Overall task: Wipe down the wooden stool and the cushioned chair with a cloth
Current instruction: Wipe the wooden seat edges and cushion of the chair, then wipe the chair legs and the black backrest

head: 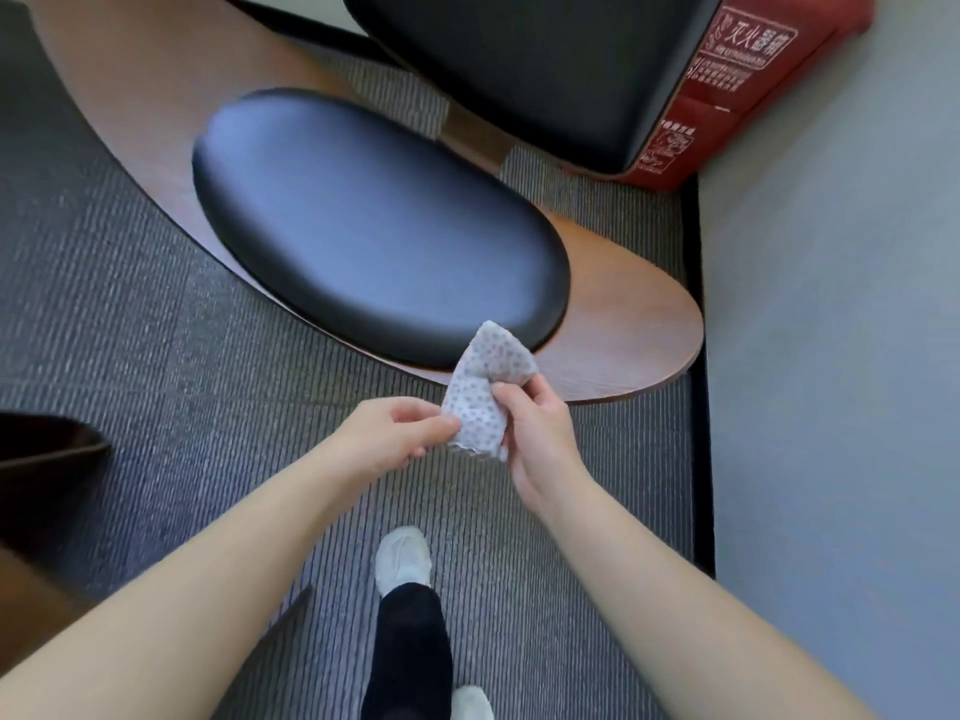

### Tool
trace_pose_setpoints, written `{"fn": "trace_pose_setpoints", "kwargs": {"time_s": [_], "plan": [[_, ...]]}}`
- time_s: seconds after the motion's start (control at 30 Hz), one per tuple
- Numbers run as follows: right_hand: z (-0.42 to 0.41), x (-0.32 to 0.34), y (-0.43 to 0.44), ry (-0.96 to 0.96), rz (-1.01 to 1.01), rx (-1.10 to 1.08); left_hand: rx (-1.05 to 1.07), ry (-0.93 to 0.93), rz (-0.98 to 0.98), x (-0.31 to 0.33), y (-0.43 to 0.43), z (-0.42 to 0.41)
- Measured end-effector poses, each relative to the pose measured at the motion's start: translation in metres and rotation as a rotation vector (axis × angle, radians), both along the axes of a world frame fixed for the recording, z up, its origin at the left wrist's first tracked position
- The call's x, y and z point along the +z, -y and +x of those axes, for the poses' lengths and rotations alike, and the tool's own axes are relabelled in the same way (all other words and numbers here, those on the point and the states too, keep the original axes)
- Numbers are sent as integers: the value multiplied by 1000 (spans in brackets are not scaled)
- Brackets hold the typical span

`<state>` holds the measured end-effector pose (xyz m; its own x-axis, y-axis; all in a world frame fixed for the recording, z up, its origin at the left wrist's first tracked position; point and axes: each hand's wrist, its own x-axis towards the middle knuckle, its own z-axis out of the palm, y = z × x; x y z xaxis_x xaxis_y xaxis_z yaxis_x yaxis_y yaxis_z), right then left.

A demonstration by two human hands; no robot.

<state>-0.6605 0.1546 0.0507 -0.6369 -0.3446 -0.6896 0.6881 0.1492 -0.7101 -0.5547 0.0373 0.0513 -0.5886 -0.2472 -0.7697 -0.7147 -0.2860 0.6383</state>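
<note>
Grey dotted cloth (480, 402) sits bunched between your hands, over the carpet at the stool's (623, 324) near edge. Your left hand (395, 439) pinches its lower corner, and your right hand (535, 433) grips its side with thumb and curled fingers. Beyond the stool stands the black chair (530, 70), with a red box (727, 85) at the stool's far right.

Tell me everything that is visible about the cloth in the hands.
The cloth is small, pale grey with dark dots, soft and crumpled into a loose fold. The left hand pinches its lower left edge, the right hand grips its right side. Its upper corner stands up before the near edge of the stool; only the hands plainly touch it.
</note>
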Motion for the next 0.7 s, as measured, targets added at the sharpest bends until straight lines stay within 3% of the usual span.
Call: {"fn": "trace_pose_setpoints", "kwargs": {"time_s": [0.13,0.27,0.4,0.7], "plan": [[-8,19,27,16,-23,9,66,25,34,20,35,-11],[-20,33,71,77,-70,15,411,22,204,27,81,-25],[-31,33,140,106,-65,108,723,-132,326,34,135,-40],[-36,49,311,67,-8,253,997,-340,326,45,275,-43]]}}
